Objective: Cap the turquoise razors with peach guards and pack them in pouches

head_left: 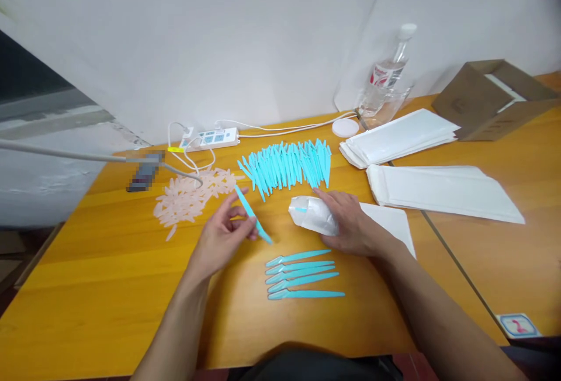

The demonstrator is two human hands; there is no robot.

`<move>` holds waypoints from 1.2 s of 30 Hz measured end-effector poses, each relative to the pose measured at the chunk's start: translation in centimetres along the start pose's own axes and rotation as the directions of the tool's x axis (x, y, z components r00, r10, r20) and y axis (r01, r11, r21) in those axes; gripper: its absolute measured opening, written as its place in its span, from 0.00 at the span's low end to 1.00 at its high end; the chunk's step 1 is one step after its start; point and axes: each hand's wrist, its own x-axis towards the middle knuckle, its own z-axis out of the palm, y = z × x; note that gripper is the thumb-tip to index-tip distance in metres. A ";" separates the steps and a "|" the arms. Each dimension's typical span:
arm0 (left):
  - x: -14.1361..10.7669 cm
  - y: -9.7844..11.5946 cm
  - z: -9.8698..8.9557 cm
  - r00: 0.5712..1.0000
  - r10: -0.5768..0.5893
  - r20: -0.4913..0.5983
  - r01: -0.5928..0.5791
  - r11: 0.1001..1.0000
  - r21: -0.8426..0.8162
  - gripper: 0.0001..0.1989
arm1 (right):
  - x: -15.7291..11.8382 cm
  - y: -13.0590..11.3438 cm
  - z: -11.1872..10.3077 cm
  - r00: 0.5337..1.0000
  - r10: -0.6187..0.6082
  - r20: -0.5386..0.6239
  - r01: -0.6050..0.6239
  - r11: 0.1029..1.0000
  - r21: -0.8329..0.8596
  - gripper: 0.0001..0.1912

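My left hand [228, 232] pinches a turquoise eyebrow razor [248, 208], which slants down to the right above the table. In my right hand [350, 220] is a white padded envelope [319, 215], its mouth gaping toward the left. A bit of turquoise shows inside that mouth. Below the hands, several eyebrow razors [302, 280] lie spread in a loose column, handles pointing right. Beyond the hands, a dense row of more turquoise razors [280, 165] covers the tabletop. A heap of small pale pink pieces [188, 197], shaped like blade covers, lies left of my left hand.
Two stacks of white envelopes [442, 191] lie on the right, near an open cardboard box [482, 103]. A plastic bottle [383, 80] and a round white lid [345, 128] stand by the wall. A power strip [214, 138], cables and a blurred phone [146, 172] occupy the back left.
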 end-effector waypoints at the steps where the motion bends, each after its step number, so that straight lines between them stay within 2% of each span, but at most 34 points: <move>1: 0.4 -0.2 0.2 0.995 -0.025 -0.092 0.015 0.993 -0.113 0.33 | 0.1 -0.1 0.0 1.000 -0.009 0.001 0.009 1.000 -0.011 0.48; 3: 1.3 -0.8 1.7 0.972 -0.052 -0.228 -0.011 0.964 -0.267 0.39 | 0.1 -0.3 0.1 1.000 -0.018 0.002 0.018 1.000 -0.020 0.48; 6: 2.1 -1.4 6.0 0.943 -0.065 -0.327 -0.060 0.932 -0.357 0.45 | 0.1 -0.4 0.1 1.000 -0.011 -0.008 0.011 1.000 -0.004 0.49; 8: 2.1 -1.5 8.6 0.945 -0.077 -0.319 -0.047 0.930 -0.365 0.46 | 0.0 -0.5 0.1 1.000 -0.005 -0.019 0.005 1.000 0.007 0.50; 10: 1.6 -1.5 9.9 0.969 -0.073 -0.235 -0.006 0.948 -0.320 0.43 | -0.1 -0.5 0.0 1.000 -0.005 -0.030 0.005 1.000 0.018 0.50; 12: 1.1 -1.6 9.8 0.983 -0.051 -0.179 0.014 0.979 -0.201 0.36 | -0.1 -0.4 0.0 0.999 -0.011 -0.034 0.012 0.999 0.032 0.50; 15: 0.7 -1.8 8.0 0.965 -0.006 -0.262 0.014 1.000 0.028 0.26 | -0.1 -0.4 -0.1 0.999 -0.025 -0.023 0.026 0.998 0.054 0.52; 17: 0.7 -2.1 7.0 0.956 0.019 -0.293 0.006 0.996 0.084 0.22 | -0.1 -0.4 -0.1 0.999 -0.035 -0.018 0.036 0.997 0.065 0.52; 20: 0.6 -2.6 6.4 0.967 0.070 -0.246 -0.050 0.995 0.085 0.16 | -0.1 -0.6 0.0 0.997 -0.060 -0.037 0.063 0.995 0.076 0.52; 24: 0.0 -3.1 6.1 0.950 0.182 -0.255 -0.089 0.938 0.336 0.12 | 0.0 -1.0 0.0 0.995 -0.079 -0.057 0.083 0.994 0.074 0.51; 26: -0.4 -3.1 6.1 0.958 0.197 -0.208 -0.099 0.908 0.407 0.11 | 0.1 -1.1 0.1 0.995 -0.085 -0.046 0.088 0.994 0.067 0.51; 28: -0.6 -2.9 6.3 0.968 0.230 -0.103 -0.170 0.898 0.407 0.12 | 0.2 -1.1 0.2 0.995 -0.093 -0.037 0.095 0.994 0.057 0.51; 31: -0.4 -2.3 6.8 0.957 0.290 0.029 -0.275 0.864 0.421 0.14 | 0.1 -1.1 0.3 0.995 -0.100 -0.030 0.101 0.994 0.042 0.52; 35: 0.4 -1.9 7.0 0.975 0.218 0.037 -0.202 0.811 0.548 0.13 | 0.1 -1.2 0.2 0.995 -0.094 -0.011 0.094 0.995 0.013 0.52; 36: 0.5 -1.9 7.0 0.978 0.195 0.068 -0.199 0.806 0.558 0.13 | 0.1 -1.2 0.2 0.996 -0.092 -0.005 0.092 0.996 0.003 0.51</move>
